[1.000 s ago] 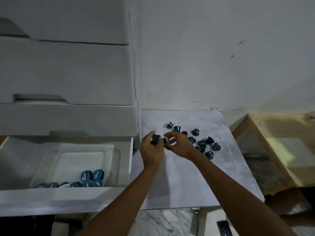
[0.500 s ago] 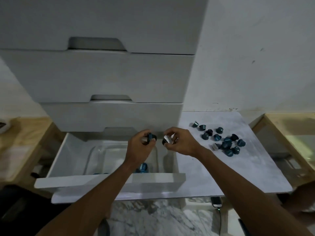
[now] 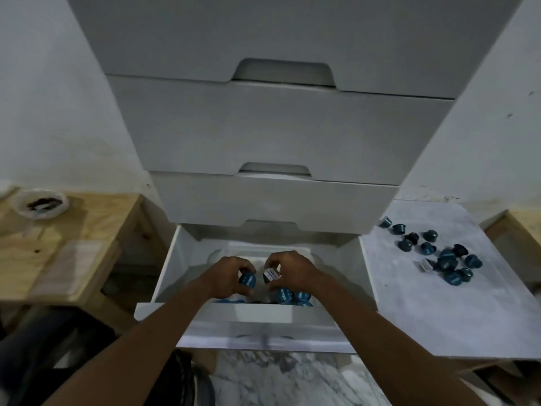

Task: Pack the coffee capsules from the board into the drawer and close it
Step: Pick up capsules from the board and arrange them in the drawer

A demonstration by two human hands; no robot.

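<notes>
Below me, marbled grey-white floor shows between my forearms, and a white wall rises behind a white chest of drawers (image 3: pixel 272 136) whose upper drawers are shut. Its bottom drawer (image 3: pixel 175 259) is pulled open toward me, with a clear tray (image 3: pixel 218 254) inside. To the right lies the pale marbled board (image 3: pixel 439 312), pushed against the wall, with a cluster of blue coffee capsules (image 3: pixel 439 253) still scattered on its far part. Light wooden furniture stands on both sides; on the left piece sits a small white dish (image 3: pixel 39 202) with something dark in it.

Both my hands are over the open drawer, close together. My left hand (image 3: pixel 229 276) pinches a blue capsule (image 3: pixel 247 280) between thumb and fingers, and my right hand (image 3: pixel 292 272) grips a dark capsule with a white foil face (image 3: pixel 270 273). More blue capsules (image 3: pixel 289 295) lie in the drawer just beneath my right hand, partly hidden by the drawer's front panel and my wrists.

White lettering runs across the capsule lids, but it is too blurred to read. Dark shapes at the lower left are cut off by the frame, and I cannot tell what they are.
</notes>
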